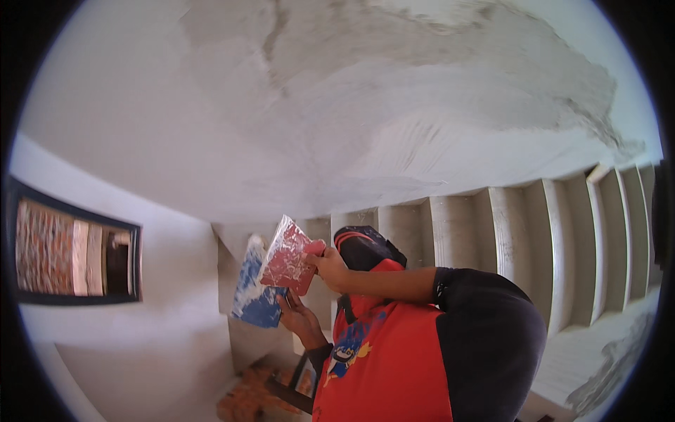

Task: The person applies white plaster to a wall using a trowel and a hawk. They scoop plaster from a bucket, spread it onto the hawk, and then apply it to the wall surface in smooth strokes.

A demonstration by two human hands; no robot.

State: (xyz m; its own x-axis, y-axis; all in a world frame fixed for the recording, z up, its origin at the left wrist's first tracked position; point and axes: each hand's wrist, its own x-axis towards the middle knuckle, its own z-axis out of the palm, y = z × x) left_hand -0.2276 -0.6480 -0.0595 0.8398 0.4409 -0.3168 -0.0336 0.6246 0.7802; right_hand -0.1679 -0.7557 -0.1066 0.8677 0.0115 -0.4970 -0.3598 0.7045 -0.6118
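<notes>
My right hand (pixel 329 270) grips a red plastic putty spreader (pixel 285 261), thumb and fingers closed round its handle. White putty smears its face and edge. Behind it, to the left and lower, is a blue plastic putty spreader (pixel 252 292), also streaked with white. My left hand (pixel 301 320) holds that blue one along its lower right edge. The red spreader overlaps the blue; whether the two touch I cannot tell. Both are held in front of my red shirt (pixel 401 359).
Ahead stretches a pale wall with a large grey plaster patch (pixel 436 84). Concrete stairs (pixel 506 225) run along its foot to the right. A dark-framed window (pixel 77 243) is at the left, and reddish rubble or brick (pixel 256 397) lies at the lower left.
</notes>
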